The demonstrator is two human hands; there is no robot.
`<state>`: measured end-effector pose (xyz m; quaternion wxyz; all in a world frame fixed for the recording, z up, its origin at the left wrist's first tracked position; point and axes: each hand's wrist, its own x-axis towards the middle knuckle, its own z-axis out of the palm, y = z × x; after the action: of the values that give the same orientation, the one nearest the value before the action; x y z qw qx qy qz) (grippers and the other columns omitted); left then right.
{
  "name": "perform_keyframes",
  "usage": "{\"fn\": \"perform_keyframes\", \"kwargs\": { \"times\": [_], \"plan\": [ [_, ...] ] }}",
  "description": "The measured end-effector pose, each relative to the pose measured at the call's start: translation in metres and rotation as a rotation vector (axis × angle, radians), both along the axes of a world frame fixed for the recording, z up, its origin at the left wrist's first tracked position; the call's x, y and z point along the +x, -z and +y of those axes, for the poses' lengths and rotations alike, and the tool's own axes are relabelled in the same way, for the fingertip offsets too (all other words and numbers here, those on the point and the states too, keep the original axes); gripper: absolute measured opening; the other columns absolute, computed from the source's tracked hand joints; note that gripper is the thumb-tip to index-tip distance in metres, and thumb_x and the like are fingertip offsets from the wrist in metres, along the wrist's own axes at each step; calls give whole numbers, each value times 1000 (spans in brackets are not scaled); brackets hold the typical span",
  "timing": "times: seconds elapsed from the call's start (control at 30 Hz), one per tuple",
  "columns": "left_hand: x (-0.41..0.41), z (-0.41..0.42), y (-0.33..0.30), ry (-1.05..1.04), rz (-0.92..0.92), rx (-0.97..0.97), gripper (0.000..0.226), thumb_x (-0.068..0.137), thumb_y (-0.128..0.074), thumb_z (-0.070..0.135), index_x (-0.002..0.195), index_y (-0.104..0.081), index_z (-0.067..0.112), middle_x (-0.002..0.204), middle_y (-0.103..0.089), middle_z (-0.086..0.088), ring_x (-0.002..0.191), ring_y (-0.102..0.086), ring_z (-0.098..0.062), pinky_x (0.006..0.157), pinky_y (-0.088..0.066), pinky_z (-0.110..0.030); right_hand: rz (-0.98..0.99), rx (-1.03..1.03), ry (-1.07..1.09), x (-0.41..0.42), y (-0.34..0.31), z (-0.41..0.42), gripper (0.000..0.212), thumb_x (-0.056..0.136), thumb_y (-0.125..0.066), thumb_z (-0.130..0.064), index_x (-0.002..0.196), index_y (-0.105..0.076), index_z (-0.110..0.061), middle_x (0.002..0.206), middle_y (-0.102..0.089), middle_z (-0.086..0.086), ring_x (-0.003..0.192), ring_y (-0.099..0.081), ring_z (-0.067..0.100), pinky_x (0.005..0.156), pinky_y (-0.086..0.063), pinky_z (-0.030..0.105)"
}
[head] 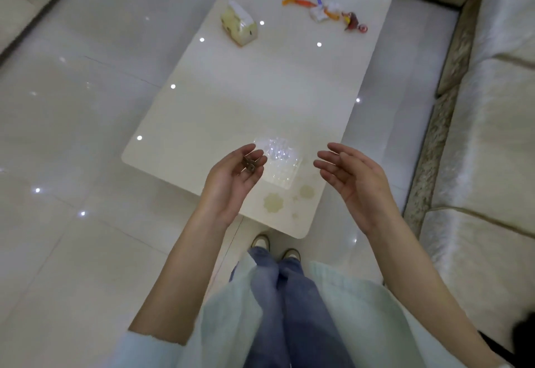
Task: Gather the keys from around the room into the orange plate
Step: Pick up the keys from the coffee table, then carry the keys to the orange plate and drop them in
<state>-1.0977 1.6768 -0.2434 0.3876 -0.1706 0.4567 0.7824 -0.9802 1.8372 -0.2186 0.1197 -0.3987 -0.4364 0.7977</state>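
A small dark key (249, 164) is pinched between the fingertips of the left hand (231, 182), which is turned palm up with the fingers curled in. Across from it, the right hand (351, 182) is held spread and empty, palm facing the left. Just beyond and between both hands a clear glass dish (282, 165) is seen on the pale table (260, 92). Farther from the grip, a small house-shaped box (239, 23) and colourful wrappers (324, 10) are seen on the table's far end. The orange plate cannot be made out.
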Motion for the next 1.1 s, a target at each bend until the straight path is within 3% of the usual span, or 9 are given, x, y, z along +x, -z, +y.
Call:
{"fn": "perform_keyframes", "kwargs": {
  "times": [0.33,0.77,1.1],
  "plan": [
    [30,-74,-91,-190,89,-45,12,89,-54,11,91,-65,6,75,-69,-1,76,-68,-14,70,-53,-20,59,-2,-181,27,-73,-34,21,94,-45,-9,101,-65,-11,90,-75,3,88,-71,19,75,-57,22],
    [36,-135,-105,-498,86,-69,18,92,-47,8,92,-64,5,76,-69,-4,73,-67,-16,68,-53,-21,57,62,-393,-24,-90,-62,22,95,-43,-10,99,-64,-15,94,-72,3,87,-71,17,73,-56,21],
    [-7,-239,-103,-686,71,-85,16,90,-51,8,90,-66,4,80,-68,-5,75,-68,-16,69,-53,-21,44,49,-585,-108,-84,-161,23,94,-44,-8,98,-65,-14,94,-71,4,86,-71,20,73,-55,23]
  ]
}}
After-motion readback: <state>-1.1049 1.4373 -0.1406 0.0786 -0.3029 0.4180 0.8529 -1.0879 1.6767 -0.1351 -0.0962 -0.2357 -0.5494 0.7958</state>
